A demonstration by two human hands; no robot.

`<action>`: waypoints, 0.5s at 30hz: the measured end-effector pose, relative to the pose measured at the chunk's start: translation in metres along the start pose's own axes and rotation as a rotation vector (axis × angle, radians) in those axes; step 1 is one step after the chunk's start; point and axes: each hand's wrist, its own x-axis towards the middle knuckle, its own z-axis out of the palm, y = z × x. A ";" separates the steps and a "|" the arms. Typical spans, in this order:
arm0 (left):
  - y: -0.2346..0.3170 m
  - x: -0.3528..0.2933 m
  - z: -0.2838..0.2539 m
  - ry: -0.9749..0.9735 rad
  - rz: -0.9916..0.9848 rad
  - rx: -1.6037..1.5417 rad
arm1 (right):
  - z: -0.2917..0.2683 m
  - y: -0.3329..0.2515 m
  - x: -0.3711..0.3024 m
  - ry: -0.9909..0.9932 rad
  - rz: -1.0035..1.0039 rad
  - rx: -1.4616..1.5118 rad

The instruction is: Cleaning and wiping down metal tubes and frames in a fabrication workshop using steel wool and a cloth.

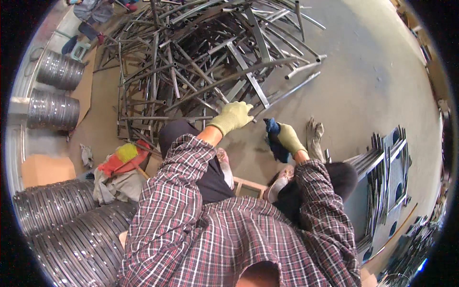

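My left hand [233,117], in a pale yellow-green knit glove, is closed round a grey metal tube [221,95] at the near side of a big tangled heap of bent metal tubes and frames [205,57]. Part of that tube is hidden under the fingers. To the right, my right hand [289,138], gloved alike, grips a bunched dark blue cloth [278,143] that hangs down over the floor. The cloth is apart from the heap.
Stacks of dark metal rings [79,234] stand at the lower left, with more stacks [53,107] farther off. A red and yellow cloth [125,158] lies beside them. Metal bars [380,177] rest at the right. Another person [93,14] is at the far left.
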 end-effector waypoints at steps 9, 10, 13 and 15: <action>-0.036 0.007 -0.018 0.106 -0.046 -2.178 | 0.074 0.004 0.148 0.370 -0.063 0.206; -0.030 0.018 -0.007 0.186 -0.112 -2.236 | 0.077 0.027 0.161 0.387 -0.036 0.121; -0.018 0.029 -0.009 0.297 -0.347 -2.286 | 0.093 0.036 0.189 0.316 0.168 -0.021; -0.032 0.028 -0.005 0.369 -0.305 -2.369 | 0.109 0.005 0.193 0.268 0.314 0.000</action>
